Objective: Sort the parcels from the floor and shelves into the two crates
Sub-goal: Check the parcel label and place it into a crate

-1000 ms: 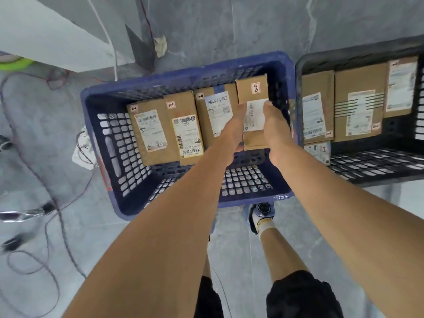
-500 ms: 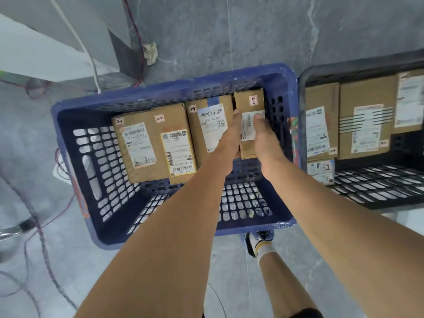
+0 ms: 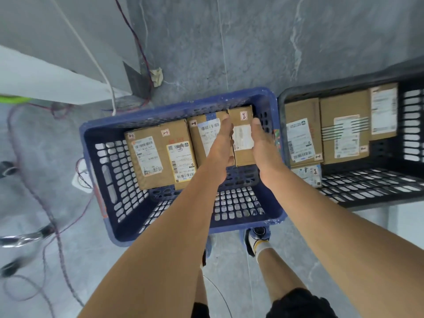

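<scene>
A small cardboard parcel (image 3: 241,136) with a white label stands in the far right corner of the blue crate (image 3: 247,223). My left hand (image 3: 220,145) lies flat against its left side. My right hand (image 3: 263,148) lies flat against its right side, next to the crate wall. The fingers of both hands point down and away. Three more labelled parcels (image 3: 158,157) stand in a row to its left. The black crate (image 3: 344,82) on the right holds several labelled parcels (image 3: 344,134).
Both crates sit side by side on a grey tiled floor. Loose cables (image 3: 57,226) trail over the floor on the left, near a white panel (image 3: 46,76). My shoe (image 3: 257,237) is just behind the blue crate's near wall.
The small parcel went down into the blue crate's far right corner. My thumbs came off its label and both hands now flank its sides. The view drew back slightly.
</scene>
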The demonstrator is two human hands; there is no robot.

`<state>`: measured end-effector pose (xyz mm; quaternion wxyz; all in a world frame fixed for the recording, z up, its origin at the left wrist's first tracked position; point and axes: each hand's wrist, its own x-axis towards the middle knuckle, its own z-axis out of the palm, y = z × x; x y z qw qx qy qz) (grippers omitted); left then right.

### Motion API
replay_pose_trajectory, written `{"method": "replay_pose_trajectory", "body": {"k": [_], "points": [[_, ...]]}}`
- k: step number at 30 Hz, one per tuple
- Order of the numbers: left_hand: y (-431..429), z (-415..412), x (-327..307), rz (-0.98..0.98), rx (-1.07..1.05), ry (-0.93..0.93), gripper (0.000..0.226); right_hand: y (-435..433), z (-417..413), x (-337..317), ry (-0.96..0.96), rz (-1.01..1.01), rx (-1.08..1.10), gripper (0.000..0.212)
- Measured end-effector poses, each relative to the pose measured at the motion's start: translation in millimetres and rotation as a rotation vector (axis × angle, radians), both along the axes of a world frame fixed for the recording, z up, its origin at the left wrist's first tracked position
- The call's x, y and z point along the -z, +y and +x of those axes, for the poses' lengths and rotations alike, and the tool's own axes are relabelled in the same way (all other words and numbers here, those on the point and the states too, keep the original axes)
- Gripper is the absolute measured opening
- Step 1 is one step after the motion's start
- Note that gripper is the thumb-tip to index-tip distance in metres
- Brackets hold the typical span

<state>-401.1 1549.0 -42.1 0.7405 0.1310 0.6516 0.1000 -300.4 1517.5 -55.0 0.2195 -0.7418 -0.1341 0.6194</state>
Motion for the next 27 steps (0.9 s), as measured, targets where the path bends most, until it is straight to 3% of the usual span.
{"method": "replay_pose_trajectory", "body": {"k": [10, 13, 18, 22, 25, 27], "points": [[83, 26, -255, 0.355, 0.035, -0.040, 0.072, 70, 53, -244, 0.063, 0.300, 0.229, 0.034], [103, 42, -343, 0.479, 0.099, -0.071, 0.070, 84, 76, -328, 0.001, 0.419, 0.275, 0.057], [111, 73, -478, 0.642, 0.220, -0.204, 0.064, 78, 102, -470, -0.108, 0.609, 0.436, 0.058], [92, 93, -567, 0.743, 0.346, -0.314, 0.069, 47, 116, -569, -0.183, 0.737, 0.571, 0.074], [69, 108, -624, 0.789, 0.438, -0.411, 0.070, 12, 123, -638, -0.263, 0.846, 0.647, 0.050], [49, 122, -661, 0.800, 0.524, -0.466, 0.070, -14, 129, -677, -0.334, 0.879, 0.683, 0.055]]}}
